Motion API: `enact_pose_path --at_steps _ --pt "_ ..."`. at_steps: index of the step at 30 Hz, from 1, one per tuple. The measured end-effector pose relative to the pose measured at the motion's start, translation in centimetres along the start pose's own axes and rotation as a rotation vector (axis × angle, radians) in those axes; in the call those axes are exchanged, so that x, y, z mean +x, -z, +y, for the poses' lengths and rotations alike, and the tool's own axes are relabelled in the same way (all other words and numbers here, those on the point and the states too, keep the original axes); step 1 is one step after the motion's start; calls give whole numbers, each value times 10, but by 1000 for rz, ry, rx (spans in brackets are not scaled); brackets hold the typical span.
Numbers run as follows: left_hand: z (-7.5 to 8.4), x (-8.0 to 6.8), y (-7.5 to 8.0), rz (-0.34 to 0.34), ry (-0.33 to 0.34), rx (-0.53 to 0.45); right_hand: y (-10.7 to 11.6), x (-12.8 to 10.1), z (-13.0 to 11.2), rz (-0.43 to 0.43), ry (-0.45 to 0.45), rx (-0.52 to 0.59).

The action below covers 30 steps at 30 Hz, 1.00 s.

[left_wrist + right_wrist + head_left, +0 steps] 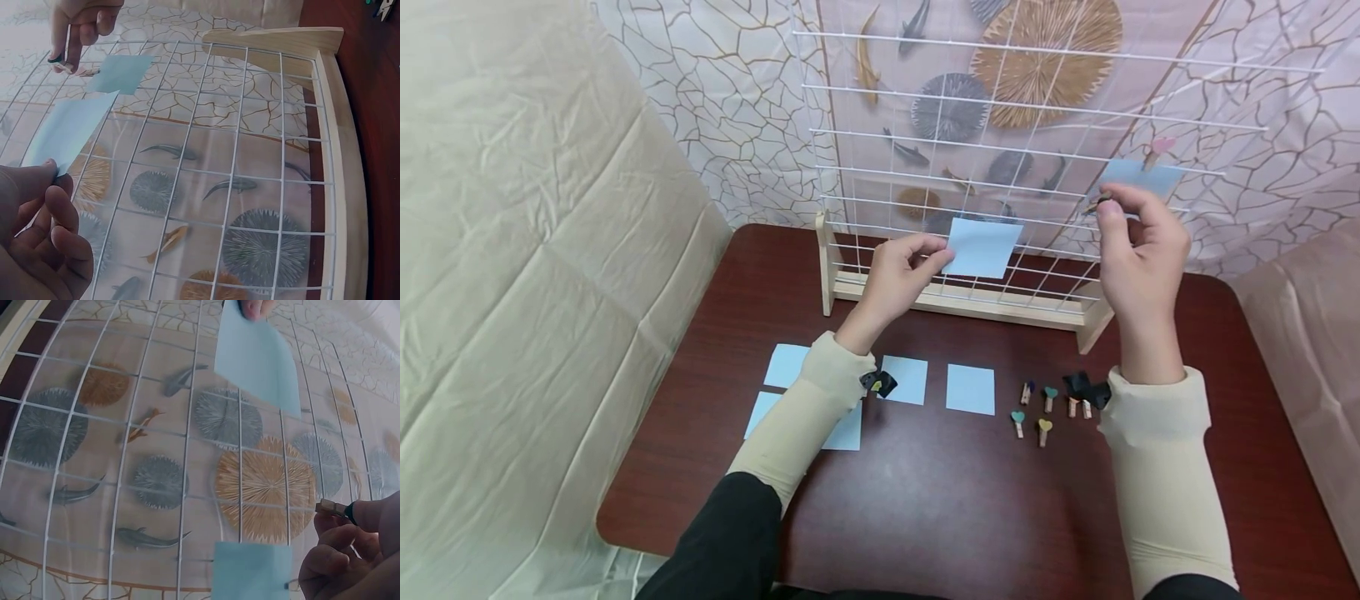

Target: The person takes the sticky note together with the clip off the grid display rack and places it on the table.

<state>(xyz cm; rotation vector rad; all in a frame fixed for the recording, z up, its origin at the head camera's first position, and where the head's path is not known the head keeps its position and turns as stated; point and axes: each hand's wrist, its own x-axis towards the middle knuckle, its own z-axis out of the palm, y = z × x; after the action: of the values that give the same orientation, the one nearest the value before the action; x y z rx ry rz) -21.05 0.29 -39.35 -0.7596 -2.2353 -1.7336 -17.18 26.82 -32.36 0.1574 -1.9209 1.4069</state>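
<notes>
Thumb and forefinger of the left hand (pixel 898 275) pinching the left edge of a blue paper square (pixel 982 247); other fingers loosely curled beneath. Square held flat against the front of the white wire grid (pixel 925 167), low on it, just above the wooden base rail (pixel 958 302), jutting rightward from the fingertips, upright with edges roughly along the grid wires.

Fingers of the right hand (pixel 1138 250) gathered at the tips, pinching a small wooden clothespin (pixel 332 508) with a dark green heart end. Pin's long axis about level in the right wrist view, wooden jaws end pointing away from the fingers toward the grid, heart end buried against the fingertips. Pin held before the grid's right part, well right of the pinched square and higher, just below a second blue square (pixel 1138 177) already hanging on the grid under a pink-heart pin (pixel 1159 147).

Nearer than the grid, on the dark red table (pixel 925 500): loose blue squares (pixel 970 389) on the left and middle, a scatter of heart clothespins (pixel 1033 412) on the right.
</notes>
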Motion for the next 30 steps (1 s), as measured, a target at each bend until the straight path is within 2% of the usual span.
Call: enact_pose_path --at_steps 4,11,18,22,30 --pt "-3 -7 1 0 7 -1 5 -3 3 -1 -15 2" --pt "-4 -17 3 -5 45 -39 12 -8 7 -25 27 -58" --pt "-5 -25 10 3 42 -15 18 -19 15 -39 45 -94" --pt "-5 -30 17 -1 40 -13 24 -27 23 -1 -33 -135" --pt "-14 -46 25 -19 87 -48 37 -41 37 -12 -55 -149"
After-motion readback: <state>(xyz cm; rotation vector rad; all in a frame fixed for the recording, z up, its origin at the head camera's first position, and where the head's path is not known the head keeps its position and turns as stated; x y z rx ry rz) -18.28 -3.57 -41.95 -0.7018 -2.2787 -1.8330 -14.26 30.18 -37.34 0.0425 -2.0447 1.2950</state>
